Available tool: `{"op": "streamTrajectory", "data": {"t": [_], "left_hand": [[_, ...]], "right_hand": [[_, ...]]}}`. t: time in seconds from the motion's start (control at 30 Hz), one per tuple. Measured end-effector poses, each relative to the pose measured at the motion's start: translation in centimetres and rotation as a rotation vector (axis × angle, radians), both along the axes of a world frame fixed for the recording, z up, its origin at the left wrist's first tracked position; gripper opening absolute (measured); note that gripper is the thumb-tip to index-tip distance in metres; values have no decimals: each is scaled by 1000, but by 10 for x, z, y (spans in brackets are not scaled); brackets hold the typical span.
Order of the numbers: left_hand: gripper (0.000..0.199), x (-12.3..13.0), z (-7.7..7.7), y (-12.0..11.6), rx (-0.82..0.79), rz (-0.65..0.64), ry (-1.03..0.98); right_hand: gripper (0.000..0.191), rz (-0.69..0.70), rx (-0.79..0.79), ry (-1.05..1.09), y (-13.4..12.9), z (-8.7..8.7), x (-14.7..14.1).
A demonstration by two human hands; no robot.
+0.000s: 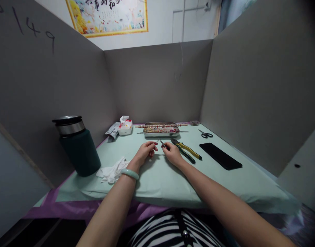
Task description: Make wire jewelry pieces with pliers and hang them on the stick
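Observation:
My left hand (146,151), with a pale green bangle (129,173) at the wrist, is closed in a pinch. Between its fingertips is a tiny item, too small to name. My right hand (173,154) is wrapped round a slim pointed metal tool (161,141), whose tip meets or nearly meets the left fingertips. Just beyond both hands stands a shallow metal tray (161,135) of small red and gold pieces. Thin rods strung with beads (183,125) lie across it. Combination pliers (189,151) with green and yellow handles rest beside my right hand.
A dark green bottle (80,151) stands at left near crumpled tissues (112,170). A tissue pack (125,128) and a printed packet (113,131) lie at back left. At right are scissors (206,134) and a flat black object (220,156). Grey partitions (157,82) enclose the table.

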State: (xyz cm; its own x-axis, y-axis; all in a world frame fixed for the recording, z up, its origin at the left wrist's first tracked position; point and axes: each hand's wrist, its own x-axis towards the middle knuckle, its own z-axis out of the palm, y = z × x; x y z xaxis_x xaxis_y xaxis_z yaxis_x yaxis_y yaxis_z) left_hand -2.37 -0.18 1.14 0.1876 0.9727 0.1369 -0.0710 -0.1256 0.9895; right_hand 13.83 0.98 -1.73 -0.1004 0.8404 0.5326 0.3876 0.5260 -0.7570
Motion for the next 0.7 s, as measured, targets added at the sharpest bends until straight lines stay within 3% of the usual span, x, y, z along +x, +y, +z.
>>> {"op": "streamTrajectory", "data": {"t": [0.43,0.7], "left_hand": [[24,-1,2,0,-110,-5,-9],[32,-2,0,1,-77,0,-15]], "right_hand": [[19,-109,22,66,3,3,5],[19,-92,30,26,0,4,4]]}}
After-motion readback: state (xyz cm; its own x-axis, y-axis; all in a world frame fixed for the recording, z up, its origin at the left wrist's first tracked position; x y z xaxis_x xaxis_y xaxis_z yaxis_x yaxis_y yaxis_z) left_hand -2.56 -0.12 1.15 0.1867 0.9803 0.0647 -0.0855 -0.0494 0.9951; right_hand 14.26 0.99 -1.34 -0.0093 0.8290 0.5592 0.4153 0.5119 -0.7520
